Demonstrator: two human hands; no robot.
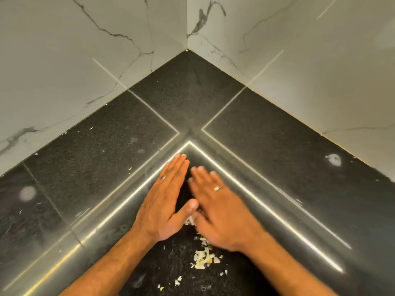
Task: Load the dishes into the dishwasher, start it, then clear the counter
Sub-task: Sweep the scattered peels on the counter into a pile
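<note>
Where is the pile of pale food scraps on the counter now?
In the head view, the food scraps lie low and centre on the black counter, between the forearms, just below the left hand and right hand.

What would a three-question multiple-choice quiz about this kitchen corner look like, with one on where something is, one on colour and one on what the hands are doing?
1. Where do most of the food scraps lie?
A. between the two forearms, near the bottom of the view
B. in the far corner by the walls
C. on the wall tiles

2. What colour is the countertop?
A. white
B. black, speckled
C. wooden brown

3. How are the hands held?
A. both clenched in fists
B. one gripping a plate
C. both flat, fingers straight

Answers: 1 A, the pale bits sit just below the hands. 2 B, the dark stone contrasts with the white marbled walls. 3 C, the left hand and the blurred right hand show straight fingers holding nothing.
</note>
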